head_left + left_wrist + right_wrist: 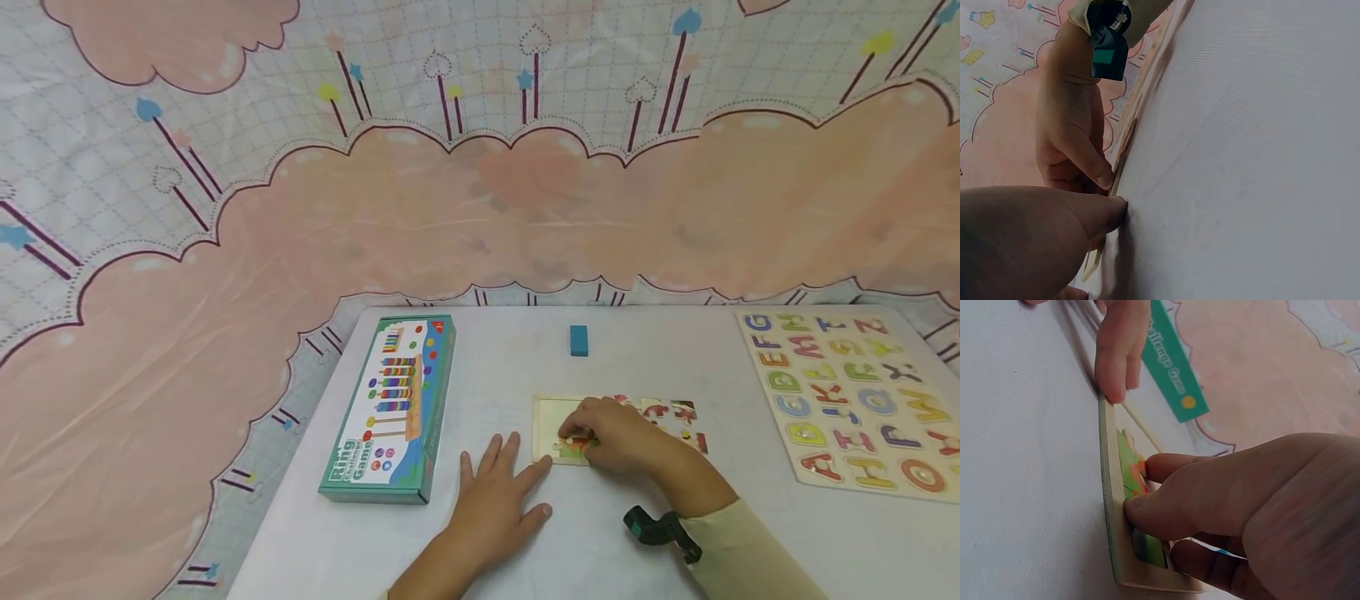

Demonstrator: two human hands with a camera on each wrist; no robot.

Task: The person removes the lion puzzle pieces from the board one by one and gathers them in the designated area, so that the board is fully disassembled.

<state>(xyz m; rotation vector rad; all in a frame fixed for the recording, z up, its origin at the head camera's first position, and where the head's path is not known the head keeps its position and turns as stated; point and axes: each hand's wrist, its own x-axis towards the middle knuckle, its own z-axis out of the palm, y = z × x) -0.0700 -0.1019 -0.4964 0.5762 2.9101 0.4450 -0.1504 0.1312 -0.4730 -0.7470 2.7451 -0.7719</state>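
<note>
A shallow wooden jigsaw tray (546,425) lies on the white table, with a few green and red puzzle pieces (572,450) at its near edge. My right hand (618,435) reaches over it; thumb and fingers pinch a puzzle piece (1127,456) down in the tray, partly hidden by the hand. My left hand (491,498) rests with spread fingers left of the tray, its index fingertip at the tray's near-left corner. In the right wrist view, left fingers (1121,359) press on the tray rim. Loose picture pieces (684,411) lie on the right.
A green-edged ring game box (397,417) lies on the left. A blue block (579,341) stands behind the tray. To the right is an alphabet board (851,425) with colourful letters. A patterned cloth (480,217) hangs behind the table.
</note>
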